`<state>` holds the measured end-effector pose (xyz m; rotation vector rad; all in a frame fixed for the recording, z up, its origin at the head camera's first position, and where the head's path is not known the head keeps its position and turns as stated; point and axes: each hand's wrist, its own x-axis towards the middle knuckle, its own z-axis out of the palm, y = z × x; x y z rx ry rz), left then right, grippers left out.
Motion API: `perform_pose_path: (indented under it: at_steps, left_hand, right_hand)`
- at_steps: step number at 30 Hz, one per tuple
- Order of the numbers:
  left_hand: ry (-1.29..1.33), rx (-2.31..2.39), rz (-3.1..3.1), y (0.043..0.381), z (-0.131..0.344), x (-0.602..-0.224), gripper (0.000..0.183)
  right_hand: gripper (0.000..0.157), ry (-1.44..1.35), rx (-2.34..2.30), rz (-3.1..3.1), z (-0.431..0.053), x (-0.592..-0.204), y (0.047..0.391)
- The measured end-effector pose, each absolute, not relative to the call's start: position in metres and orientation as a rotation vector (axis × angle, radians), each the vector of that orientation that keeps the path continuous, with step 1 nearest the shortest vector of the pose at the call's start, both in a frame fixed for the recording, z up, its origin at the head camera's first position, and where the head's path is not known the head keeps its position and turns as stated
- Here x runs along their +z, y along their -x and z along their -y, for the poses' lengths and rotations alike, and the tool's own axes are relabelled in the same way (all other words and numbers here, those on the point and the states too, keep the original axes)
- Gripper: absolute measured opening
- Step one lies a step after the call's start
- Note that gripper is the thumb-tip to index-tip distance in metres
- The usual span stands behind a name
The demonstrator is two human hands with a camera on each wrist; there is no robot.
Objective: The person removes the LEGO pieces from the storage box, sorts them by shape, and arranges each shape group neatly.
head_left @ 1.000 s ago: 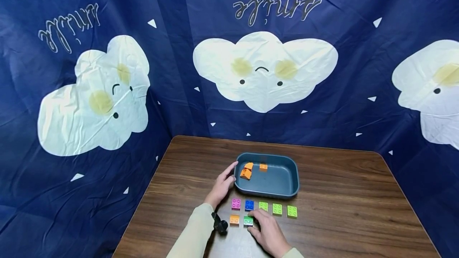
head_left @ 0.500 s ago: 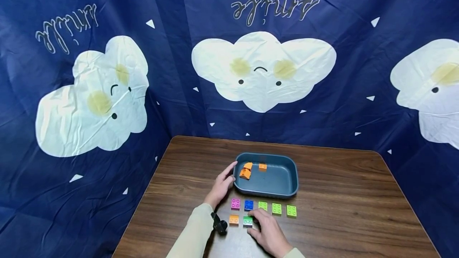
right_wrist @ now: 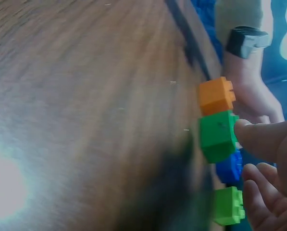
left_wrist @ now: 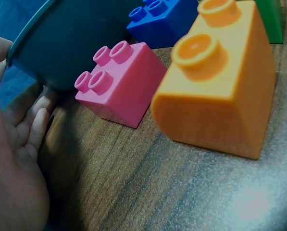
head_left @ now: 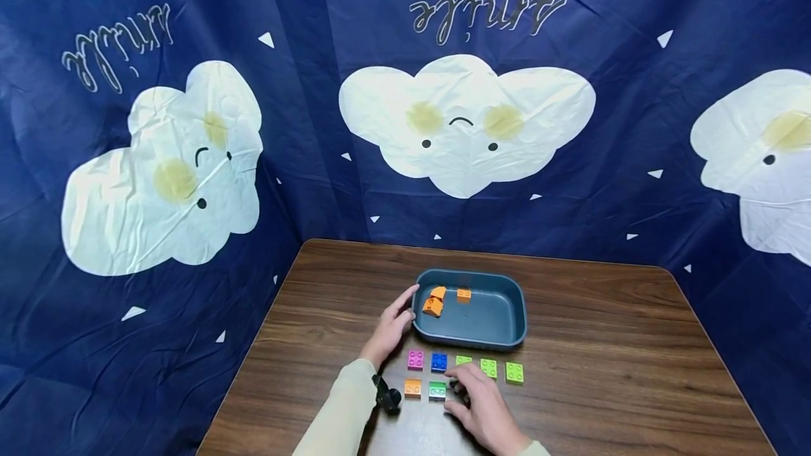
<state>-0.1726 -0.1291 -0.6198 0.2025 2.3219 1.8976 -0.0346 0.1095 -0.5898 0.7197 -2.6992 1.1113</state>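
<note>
My left hand (head_left: pixel 388 333) rests against the left end of a dark teal bin (head_left: pixel 500 315), its fingertips touching the rim and outer wall. My right hand (head_left: pixel 484 403), thumb and fingers spread and holding nothing, hovers just right of a green brick (head_left: pixel 437 391). In the right wrist view, the thumb appears close to that green brick (right_wrist: pixel 218 137); whether they touch cannot be told. An orange brick (head_left: pixel 412 388) stands left of it. Behind them runs a row: a pink brick (head_left: pixel 415 359), a blue brick (head_left: pixel 439 362) and several lime bricks (head_left: pixel 488 368), one partly behind my right hand.
Inside the bin lie a few orange bricks (head_left: pixel 434 307) at the left and a small orange brick (head_left: pixel 464 294) near the back wall. The brown wooden table (head_left: pixel 608 343) extends to both sides. A dark blue cloud-print curtain (head_left: pixel 304 125) hangs behind it.
My right hand has drawn away from the green brick, shifting slightly right, with its fingers apart. The green brick stays in place. My left hand remains at the bin.
</note>
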Motion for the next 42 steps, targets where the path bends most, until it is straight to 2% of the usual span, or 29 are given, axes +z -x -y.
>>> perform_pose_path:
  at_steps: [5,10,25,42]
  left_hand:
    - [-0.203,1.897,-2.321,0.173,0.130,-0.619,0.062]
    - [-0.212,1.889,-2.336,0.174,0.130,-0.620,0.062]
    - [-0.179,1.897,-2.329,0.172,0.132,-0.619,0.061]
    - [-0.195,1.916,-2.313,0.171,0.130,-0.620,0.061]
  right_hand:
    - [0.050,-0.696,1.070,2.585,-0.114,-0.576,0.040]
    - [0.049,-0.628,1.047,2.555,-0.121,-0.562,0.053]
    - [0.045,-0.477,0.897,2.662,-0.153,-0.539,0.116]
    - [0.054,-0.447,0.789,2.964,-0.145,-0.550,0.175]
